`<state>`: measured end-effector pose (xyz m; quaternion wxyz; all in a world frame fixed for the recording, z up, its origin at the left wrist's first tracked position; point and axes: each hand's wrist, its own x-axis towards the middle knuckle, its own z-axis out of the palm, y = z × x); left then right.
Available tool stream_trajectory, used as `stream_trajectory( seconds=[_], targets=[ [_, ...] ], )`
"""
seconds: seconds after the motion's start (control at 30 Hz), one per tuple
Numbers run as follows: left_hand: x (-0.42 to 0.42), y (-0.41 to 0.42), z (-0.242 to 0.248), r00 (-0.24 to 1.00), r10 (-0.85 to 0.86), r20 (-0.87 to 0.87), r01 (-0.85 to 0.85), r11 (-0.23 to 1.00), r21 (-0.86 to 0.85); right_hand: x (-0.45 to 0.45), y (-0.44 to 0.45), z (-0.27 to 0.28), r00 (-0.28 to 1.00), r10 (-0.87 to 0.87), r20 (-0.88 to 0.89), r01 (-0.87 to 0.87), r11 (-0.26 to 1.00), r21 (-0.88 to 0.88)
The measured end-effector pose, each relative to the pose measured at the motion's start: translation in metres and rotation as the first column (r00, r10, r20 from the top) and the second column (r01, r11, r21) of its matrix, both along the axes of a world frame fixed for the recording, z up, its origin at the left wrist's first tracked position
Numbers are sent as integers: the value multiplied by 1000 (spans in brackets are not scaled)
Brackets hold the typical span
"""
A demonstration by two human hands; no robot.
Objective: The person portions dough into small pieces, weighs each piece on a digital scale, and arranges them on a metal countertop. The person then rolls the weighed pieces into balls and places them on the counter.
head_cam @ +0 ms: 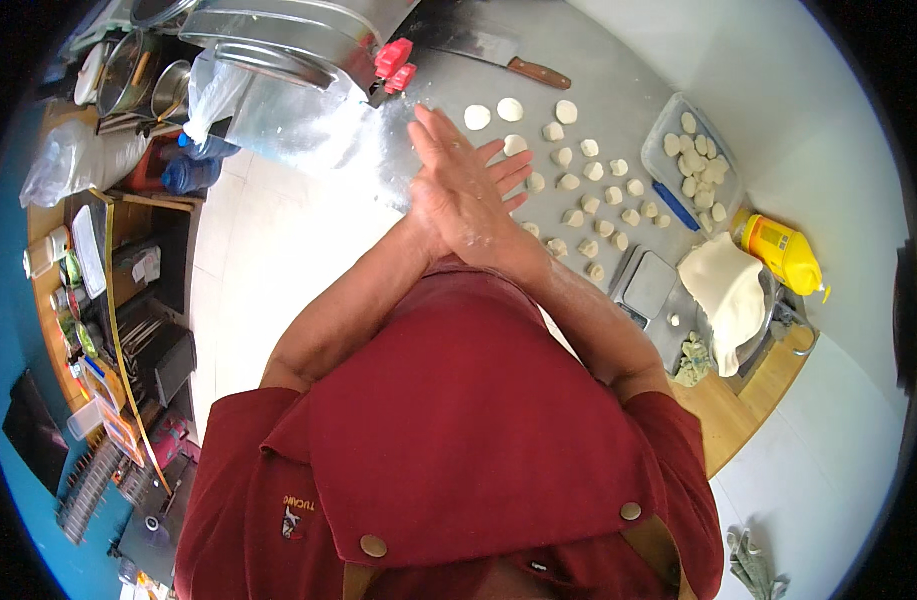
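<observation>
My right hand point(458, 180) lies across my left hand point(512, 174), palm towards palm, above the floured metal table. Flour marks the right hand's skin. The left hand's fingers stick out to the right, spread. Whether anything is between the palms is hidden. Just beyond the fingers lie flattened dough rounds point(477, 117), with several small dough pieces point(593, 171) in loose rows to the right. A clear plastic container point(655, 139) farther right holds more dough pieces. Below it, a large sheet of dough point(721, 281) drapes over a metal bowl beside a kitchen scale point(648, 285).
A wooden-handled knife point(539, 73) lies at the table's far side, right of a metal machine point(286, 37) with red knobs point(394, 64). A blue-handled tool point(676, 205) touches the container. Near the wall is a yellow bottle point(785, 253). Shelves with pots stand at left.
</observation>
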<state>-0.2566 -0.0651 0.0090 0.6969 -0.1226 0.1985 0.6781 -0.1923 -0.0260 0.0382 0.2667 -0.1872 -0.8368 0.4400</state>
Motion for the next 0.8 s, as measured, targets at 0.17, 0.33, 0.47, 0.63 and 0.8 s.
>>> stream_trajectory(
  seconds=[0.17, 0.33, 0.47, 0.63, 0.8],
  targets=[
    [-29, -43, -44, 998, 44, 46, -32, 969, -245, 20, 1, -17, 896, 287, 338, -164, 923, -350],
    [-48, -51, -68, 998, 25, 66, 4, 913, -409, 8, 8, -56, 818, 439, 372, -307, 880, -362],
    [-56, -56, -94, 997, 74, -26, -77, 841, -535, -19, 70, -88, 690, 635, 347, -272, 672, -689],
    [-64, -89, -99, 979, 173, -108, -204, 812, -547, -21, 127, -168, 724, 243, 646, 15, 930, -367],
    [-49, -115, -97, 967, 196, -160, -252, 802, -541, 25, 96, -146, 806, 130, 577, -268, 950, 160]
  ],
)
